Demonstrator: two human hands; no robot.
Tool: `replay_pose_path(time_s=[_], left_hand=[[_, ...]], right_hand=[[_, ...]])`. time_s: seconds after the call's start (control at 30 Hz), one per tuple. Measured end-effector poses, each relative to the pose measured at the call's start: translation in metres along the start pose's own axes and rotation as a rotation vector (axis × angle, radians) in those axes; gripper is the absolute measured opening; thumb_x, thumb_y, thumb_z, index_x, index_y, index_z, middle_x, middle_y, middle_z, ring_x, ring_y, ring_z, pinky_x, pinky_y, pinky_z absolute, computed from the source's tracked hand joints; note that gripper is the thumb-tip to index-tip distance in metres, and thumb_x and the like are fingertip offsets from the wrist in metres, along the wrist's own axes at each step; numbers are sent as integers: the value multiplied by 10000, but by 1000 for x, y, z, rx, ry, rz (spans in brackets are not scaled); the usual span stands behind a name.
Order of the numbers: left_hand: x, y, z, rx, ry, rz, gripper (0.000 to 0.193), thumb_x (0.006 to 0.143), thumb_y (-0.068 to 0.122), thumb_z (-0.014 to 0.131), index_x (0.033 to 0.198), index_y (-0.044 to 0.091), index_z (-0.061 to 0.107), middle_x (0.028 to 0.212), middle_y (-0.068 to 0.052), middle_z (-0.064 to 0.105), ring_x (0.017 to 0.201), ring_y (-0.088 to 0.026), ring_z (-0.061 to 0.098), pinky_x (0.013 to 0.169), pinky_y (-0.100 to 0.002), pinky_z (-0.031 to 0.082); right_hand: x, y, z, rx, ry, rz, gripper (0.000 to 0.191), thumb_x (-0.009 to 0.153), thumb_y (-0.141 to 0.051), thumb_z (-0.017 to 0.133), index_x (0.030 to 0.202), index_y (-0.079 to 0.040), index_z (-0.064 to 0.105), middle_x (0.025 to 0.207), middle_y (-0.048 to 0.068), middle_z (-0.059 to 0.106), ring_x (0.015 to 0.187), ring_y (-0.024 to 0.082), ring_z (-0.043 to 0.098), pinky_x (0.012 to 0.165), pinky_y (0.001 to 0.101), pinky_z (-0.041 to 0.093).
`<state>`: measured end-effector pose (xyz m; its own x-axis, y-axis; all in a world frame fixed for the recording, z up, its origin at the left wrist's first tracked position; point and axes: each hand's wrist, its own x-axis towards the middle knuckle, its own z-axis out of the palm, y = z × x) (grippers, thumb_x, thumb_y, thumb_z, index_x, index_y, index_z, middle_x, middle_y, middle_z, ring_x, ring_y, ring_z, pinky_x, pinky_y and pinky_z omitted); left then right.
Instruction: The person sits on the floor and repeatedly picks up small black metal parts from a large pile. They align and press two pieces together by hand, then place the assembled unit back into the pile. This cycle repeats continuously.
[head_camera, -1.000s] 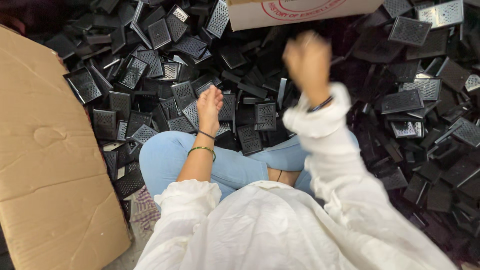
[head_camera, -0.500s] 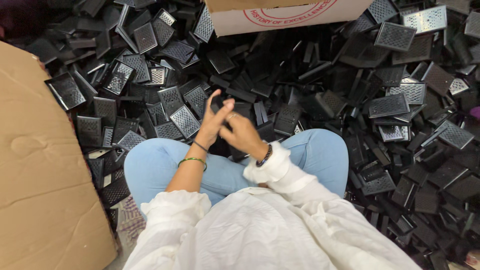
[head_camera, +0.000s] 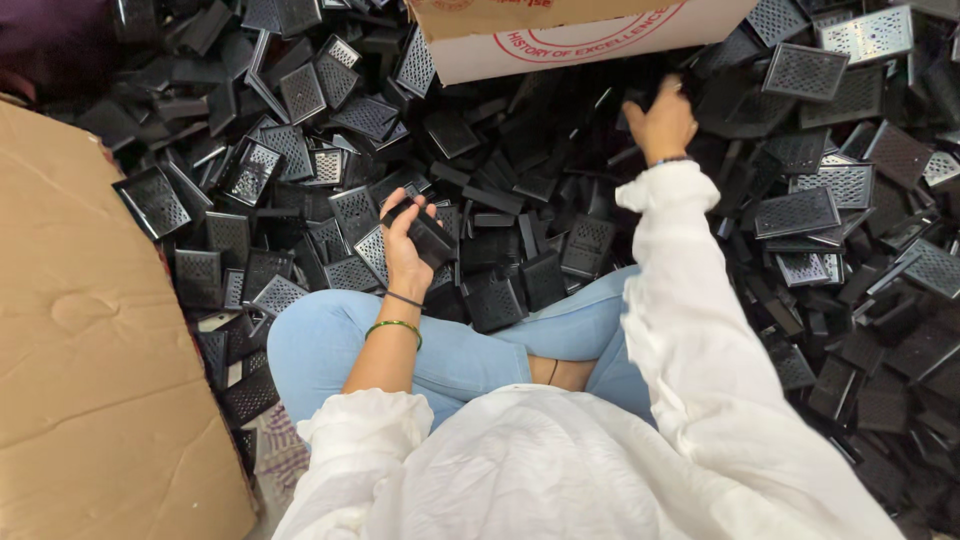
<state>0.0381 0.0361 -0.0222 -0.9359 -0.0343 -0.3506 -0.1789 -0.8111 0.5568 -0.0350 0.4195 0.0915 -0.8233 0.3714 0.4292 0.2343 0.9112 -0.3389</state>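
1. Left hand (head_camera: 405, 250): we see it raised over the left knee, fingers wrapped round 1 small black part (head_camera: 432, 238), which sits upright in the grasp.
2. Right hand (head_camera: 660, 122): stretched far forward into the heap of black grille parts (head_camera: 800, 212); fingers curl onto dark pieces there, but we cannot tell whether they have closed on 1.
3. Handling note: we judge that the far reach goes best when the fingers take a single loose piece from the top of the heap, not 1 wedged under others, while the left hand keeps its piece level and clear of the lap.
4. White carton (head_camera: 590, 35): just beyond the right hand, rectangular, with a red circular printed mark on its near wall and a brown flap on top.
5. Brown cardboard sheet (head_camera: 90, 340): well to the left of the left hand, flat, plain, unlabelled, slightly dented.
6. Some grille parts right of the right hand look paler, silvery.
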Motion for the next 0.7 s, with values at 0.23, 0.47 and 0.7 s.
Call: replay_pose_path(time_s=[0.23,0.47,0.7], left_hand=[[7,-9,-5,58,-44,-160,231,934,162,650,1160,152,605,1016,-99,711,871,-254,711,735,-409,601],[-9,-6,12,211,-196,-382,373,976,402,655,1159,79,618,977,-114,725,829,-239,725,708,-397,614],[-21,0,15,142,-341,-587,590,901,560,625,1259,94,667,1023,-81,743,856,-205,725,784,-362,625]], right_hand=[[-49,-45,40,-147,-103,-200,263,913,-217,694,1119,-54,673,817,202,724,744,426,682,692,572,474],[-147,-87,1,465,36,-331,278,936,-42,683,1214,-24,681,991,178,733,878,360,711,773,441,544],[-216,-128,-27,752,-340,-491,458,935,26,625,1391,-25,629,1231,181,689,1120,324,692,963,362,553]])
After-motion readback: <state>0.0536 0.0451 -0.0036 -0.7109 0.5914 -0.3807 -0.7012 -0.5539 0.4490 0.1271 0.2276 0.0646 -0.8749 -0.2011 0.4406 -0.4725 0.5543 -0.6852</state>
